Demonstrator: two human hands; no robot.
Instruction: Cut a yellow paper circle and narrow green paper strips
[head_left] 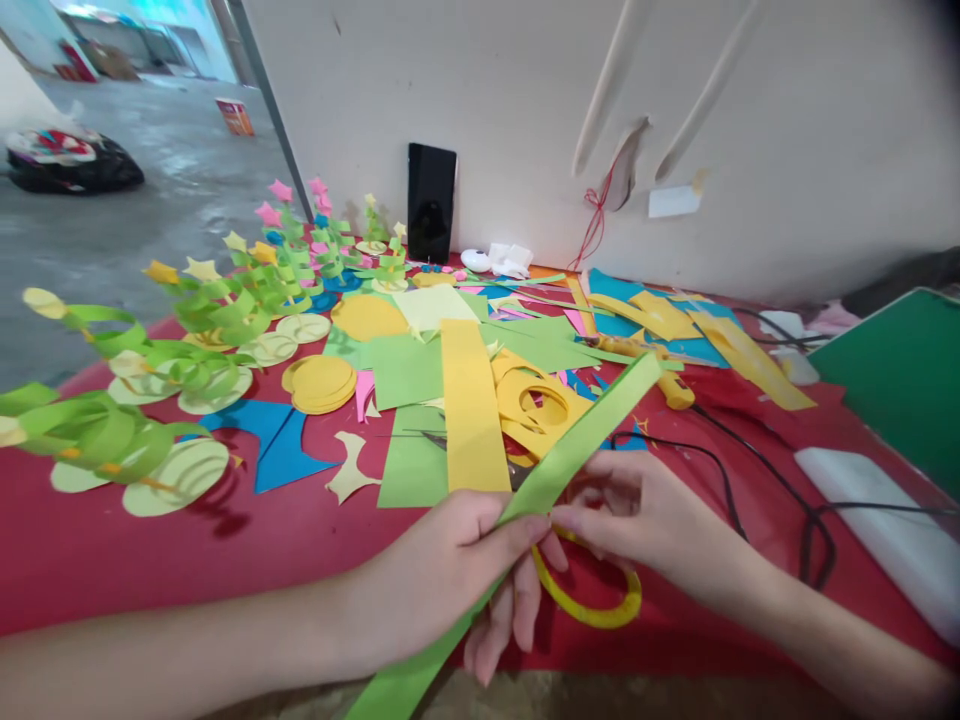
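Note:
My left hand [480,560] is closed on a long green paper strip [592,430], thumb on top and the other fingers curled beneath. The strip runs slantwise from the bottom edge up to the right. My right hand [637,510] pinches at the strip's edge, its fingertips meeting my left thumb. Below both hands is a pair of scissors with a yellow handle loop [592,605]; the blades are mostly hidden. A yellow paper strip [476,410] lies just beyond my left hand, over green paper sheets [409,375].
Spiral paper plants [165,360] on round bases stand at the left. Yellow paper discs [322,383] and blue scraps [262,435] lie nearby. A phone [431,203] leans on the wall. A yellow-handled glue gun or tool [675,390], black cables and a white box [877,530] are rightward.

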